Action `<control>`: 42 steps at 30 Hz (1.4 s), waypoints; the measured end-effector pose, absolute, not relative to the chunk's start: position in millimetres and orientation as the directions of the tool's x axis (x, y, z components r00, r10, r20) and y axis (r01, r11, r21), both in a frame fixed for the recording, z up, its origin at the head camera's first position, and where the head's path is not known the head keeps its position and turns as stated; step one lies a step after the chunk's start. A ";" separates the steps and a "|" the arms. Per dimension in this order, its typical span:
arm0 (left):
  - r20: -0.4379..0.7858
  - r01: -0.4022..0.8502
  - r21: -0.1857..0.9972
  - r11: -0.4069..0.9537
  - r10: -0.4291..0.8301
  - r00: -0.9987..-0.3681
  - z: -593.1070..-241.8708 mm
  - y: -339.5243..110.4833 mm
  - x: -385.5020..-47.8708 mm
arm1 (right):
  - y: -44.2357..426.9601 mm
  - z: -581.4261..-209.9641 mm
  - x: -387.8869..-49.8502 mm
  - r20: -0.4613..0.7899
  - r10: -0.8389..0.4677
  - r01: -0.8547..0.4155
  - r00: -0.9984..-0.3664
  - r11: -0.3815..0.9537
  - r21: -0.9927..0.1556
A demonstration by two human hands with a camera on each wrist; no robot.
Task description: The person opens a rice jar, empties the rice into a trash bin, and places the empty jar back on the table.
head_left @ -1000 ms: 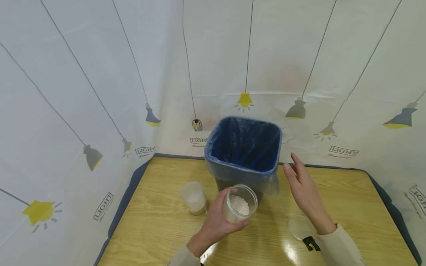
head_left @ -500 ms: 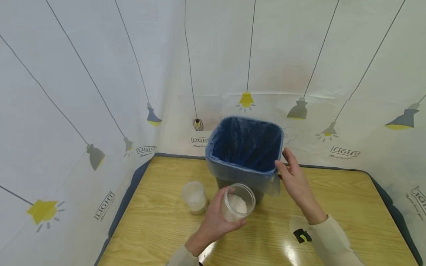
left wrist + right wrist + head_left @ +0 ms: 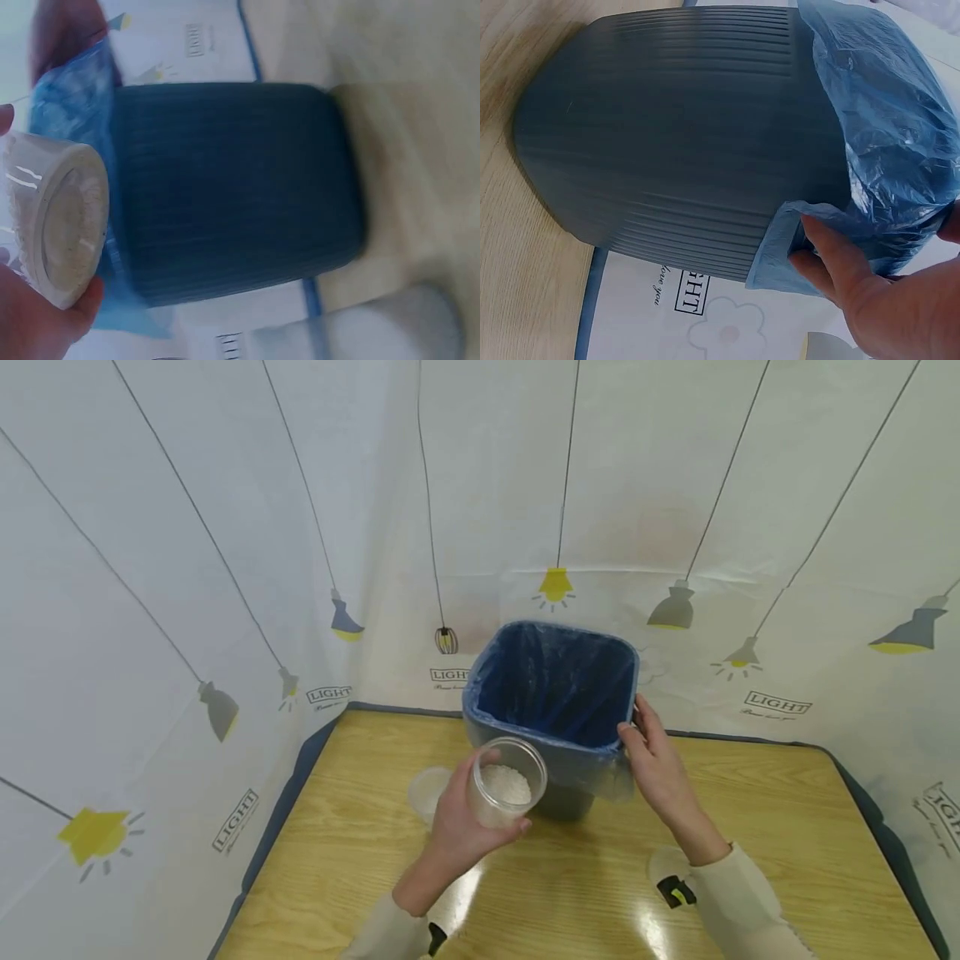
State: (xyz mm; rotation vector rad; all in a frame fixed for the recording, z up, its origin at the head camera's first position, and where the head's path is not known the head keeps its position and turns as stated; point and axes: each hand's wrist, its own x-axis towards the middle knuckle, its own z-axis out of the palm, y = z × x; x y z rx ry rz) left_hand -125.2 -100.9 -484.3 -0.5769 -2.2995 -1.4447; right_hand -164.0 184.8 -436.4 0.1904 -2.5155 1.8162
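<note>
My left hand [image 3: 455,823] grips a clear jar [image 3: 495,810] of white grains, raised in front of the bin's near side with its open mouth up. From the left wrist view, the jar's base [image 3: 71,225] shows with fingers around it. The dark bin [image 3: 667,127] stands upright, lined with a blue plastic bag [image 3: 551,747] folded over its rim. My right hand [image 3: 663,777] holds the bin's right rim through the bag; in the right wrist view that hand [image 3: 885,300] pinches the bag's folded edge.
A second clear container [image 3: 427,792] stands left of the bin, partly behind my left hand; its lower part shows in the left wrist view. A round clear lid [image 3: 667,863] lies on the wooden table [image 3: 810,827] by my right sleeve. Lamp-printed sheeting [image 3: 637,485] rises behind and beside the table.
My left hand has lifted the jar and moved it up and left toward the bin. My right hand has come in from the right and taken hold of the bin's rim.
</note>
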 end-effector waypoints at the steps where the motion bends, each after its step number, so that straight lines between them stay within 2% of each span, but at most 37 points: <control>1: 0.503 0.516 0.759 0.397 0.146 -0.852 -478.7 -102.3 -126.2 | 184.7 -436.4 -164.5 0.103 -0.077 -0.122 -0.992 0.312 -0.942; 12: 0.545 0.556 0.691 0.463 0.172 -0.821 -424.0 -104.5 -142.1 | 183.7 -437.6 -165.9 0.108 -0.055 -0.119 -0.993 0.311 -0.943; 15: 0.574 0.569 0.600 0.562 0.193 -0.796 -413.8 -105.6 -147.9 | 184.4 -437.8 -166.2 0.102 -0.054 -0.115 -0.993 0.324 -0.939; 19: 0.648 0.603 0.413 0.682 0.246 -0.721 -401.5 -108.9 -156.4 | 184.7 -438.6 -167.1 0.103 -0.054 -0.115 -0.993 0.329 -0.937; 23: 0.697 0.624 0.271 0.733 0.298 -0.652 -391.2 -112.4 -164.7 | 184.6 -439.9 -167.8 0.099 -0.052 -0.111 -0.994 0.335 -0.936; 27: 0.708 0.627 0.181 0.758 0.342 -0.618 -381.3 -114.8 -174.3 | 184.3 -439.8 -168.0 0.100 -0.046 -0.109 -0.994 0.337 -0.935; 42: 0.643 0.574 0.070 0.816 0.403 -0.651 -359.7 -128.9 -218.6 | 182.4 -437.6 -167.2 0.102 -0.053 -0.113 -0.993 0.309 -0.944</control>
